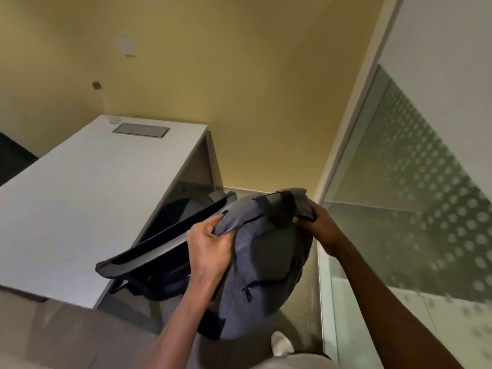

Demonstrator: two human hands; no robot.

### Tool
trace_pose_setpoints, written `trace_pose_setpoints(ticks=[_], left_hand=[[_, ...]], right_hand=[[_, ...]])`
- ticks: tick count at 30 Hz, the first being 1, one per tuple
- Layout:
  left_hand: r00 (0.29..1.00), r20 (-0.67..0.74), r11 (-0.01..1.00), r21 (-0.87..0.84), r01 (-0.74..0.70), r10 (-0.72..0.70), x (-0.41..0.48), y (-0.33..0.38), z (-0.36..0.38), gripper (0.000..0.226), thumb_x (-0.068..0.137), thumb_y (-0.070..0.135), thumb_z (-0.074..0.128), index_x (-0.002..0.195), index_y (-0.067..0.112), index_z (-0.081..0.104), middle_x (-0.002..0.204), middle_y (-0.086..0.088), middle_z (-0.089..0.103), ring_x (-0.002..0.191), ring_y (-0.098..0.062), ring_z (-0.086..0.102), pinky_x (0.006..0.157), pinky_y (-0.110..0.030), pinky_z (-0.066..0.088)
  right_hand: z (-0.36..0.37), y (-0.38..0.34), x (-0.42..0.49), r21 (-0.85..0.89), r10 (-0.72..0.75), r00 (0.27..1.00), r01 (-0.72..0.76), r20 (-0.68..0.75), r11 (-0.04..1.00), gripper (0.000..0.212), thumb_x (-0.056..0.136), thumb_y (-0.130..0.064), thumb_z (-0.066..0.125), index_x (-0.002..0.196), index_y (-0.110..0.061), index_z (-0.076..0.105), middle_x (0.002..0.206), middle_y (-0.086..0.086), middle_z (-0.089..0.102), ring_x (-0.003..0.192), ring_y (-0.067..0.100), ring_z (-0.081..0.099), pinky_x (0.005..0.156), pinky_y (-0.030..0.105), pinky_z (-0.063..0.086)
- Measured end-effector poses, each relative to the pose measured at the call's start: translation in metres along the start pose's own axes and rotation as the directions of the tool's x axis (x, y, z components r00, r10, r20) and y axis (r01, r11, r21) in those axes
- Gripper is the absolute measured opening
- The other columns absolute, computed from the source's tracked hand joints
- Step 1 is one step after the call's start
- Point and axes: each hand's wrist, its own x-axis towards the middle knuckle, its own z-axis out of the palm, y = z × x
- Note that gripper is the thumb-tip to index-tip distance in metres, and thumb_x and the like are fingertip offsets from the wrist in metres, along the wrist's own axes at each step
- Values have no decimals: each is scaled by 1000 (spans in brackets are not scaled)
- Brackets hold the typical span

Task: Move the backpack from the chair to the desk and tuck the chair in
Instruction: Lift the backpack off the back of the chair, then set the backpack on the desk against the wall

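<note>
I am holding a grey-blue backpack (pixel 263 265) up in front of me with both hands. My left hand (pixel 210 249) is closed tight, pinching a fold of fabric on the upper left of the backpack. My right hand (pixel 316 225) is closed around the dark top edge on the backpack's upper right. The backpack hangs off the floor, just to the right of a white desk (pixel 80 203). A dark chair (pixel 149 251) sits beside the desk's right edge, its curved backrest between the desk and the backpack, partly hidden behind my left hand. On the far end of the desk lie a grey cable hatch (pixel 141 128) and a clear bottle (pixel 107 107). To the right of the desk, past the backpack, stands a frosted glass wall (pixel 415 187) patterned with dots. Near the bottom of the view, below the backpack, my white shoe (pixel 282 343) shows.
</note>
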Motion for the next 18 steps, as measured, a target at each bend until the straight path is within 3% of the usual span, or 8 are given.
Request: trace_pose_setpoints(ticks=[2, 6, 8, 11, 15, 18], left_hand=[[999, 29, 999, -37, -24, 25, 17, 9, 17, 28, 88, 13, 77, 61, 12, 69, 51, -1, 61, 52, -2, 47, 44, -31, 40], [997, 44, 995, -85, -51, 55, 59, 30, 56, 40, 86, 18, 79, 53, 9, 59, 45, -2, 49, 47, -5, 38, 45, -29, 31], [992, 69, 986, -135, -93, 103, 84, 41, 74, 39, 87, 20, 80, 55, 8, 62, 46, -5, 52, 48, -7, 41, 46, -28, 32], [982, 102, 965, -226, -133, 159, 127, 53, 99, 31, 87, 24, 82, 70, 0, 72, 61, -21, 65, 59, -12, 51, 49, -34, 40], [966, 121, 938, -294, -185, 228, 190, 64, 136, 40, 85, 29, 82, 73, -6, 67, 65, -2, 52, 66, -11, 44, 56, -34, 35], [959, 115, 930, -298, -215, 258, 237, 68, 164, 37, 85, 26, 81, 68, -3, 66, 63, 1, 48, 63, -10, 42, 50, -40, 33]], right_hand=[[-18, -11, 3, -23, -61, 993, 59, -102, 998, 57, 82, -34, 81, 135, -22, 67, 126, -2, 76, 115, 14, 72, 95, 28, 59], [-52, -41, 21, -85, -148, 949, 129, -278, 988, 24, 96, -13, 73, 117, -25, 73, 106, -9, 79, 99, 9, 75, 87, 28, 65], [-68, -59, 33, -127, -193, 911, 157, -365, 979, 19, 95, -12, 74, 111, -22, 75, 103, -6, 79, 93, 8, 76, 86, 32, 65], [-89, -82, 54, -174, -274, 828, 215, -490, 961, 19, 93, -14, 76, 110, -4, 75, 104, 17, 78, 95, 24, 76, 83, 43, 63], [-118, -105, 96, -202, -329, 727, 260, -603, 944, 26, 91, -13, 79, 106, 6, 71, 104, 29, 74, 102, 46, 71, 86, 62, 60], [-141, -113, 137, -219, -354, 699, 279, -621, 935, 30, 90, -16, 80, 105, 8, 69, 102, 32, 73, 103, 53, 68, 84, 67, 57]])
